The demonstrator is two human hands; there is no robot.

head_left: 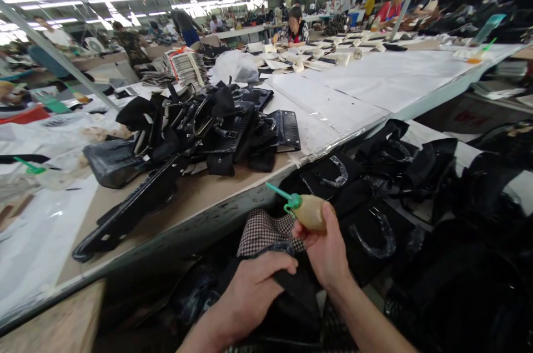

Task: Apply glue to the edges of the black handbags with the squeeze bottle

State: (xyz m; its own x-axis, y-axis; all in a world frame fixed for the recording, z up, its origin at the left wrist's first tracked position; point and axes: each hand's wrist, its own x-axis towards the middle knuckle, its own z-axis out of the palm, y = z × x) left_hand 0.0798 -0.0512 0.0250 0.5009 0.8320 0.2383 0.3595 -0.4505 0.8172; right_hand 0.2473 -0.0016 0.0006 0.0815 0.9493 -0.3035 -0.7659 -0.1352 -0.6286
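Observation:
In my right hand is a squeeze bottle with a yellowish body and a green nozzle that points up and to the left. My left hand is closed on the edge of a black bag low in front of me. Checked lining shows just beyond my left hand, at the bag's opening. The nozzle tip is in the air above this lining, apart from it. Much of the bag is dark and partly hidden by my hands.
A heap of black bag pieces lies on the long worktable. More black bags with plastic-wrapped handles are piled at my right. Another green-nozzled bottle lies at left. A slanted pole rises there. Several people work farther back.

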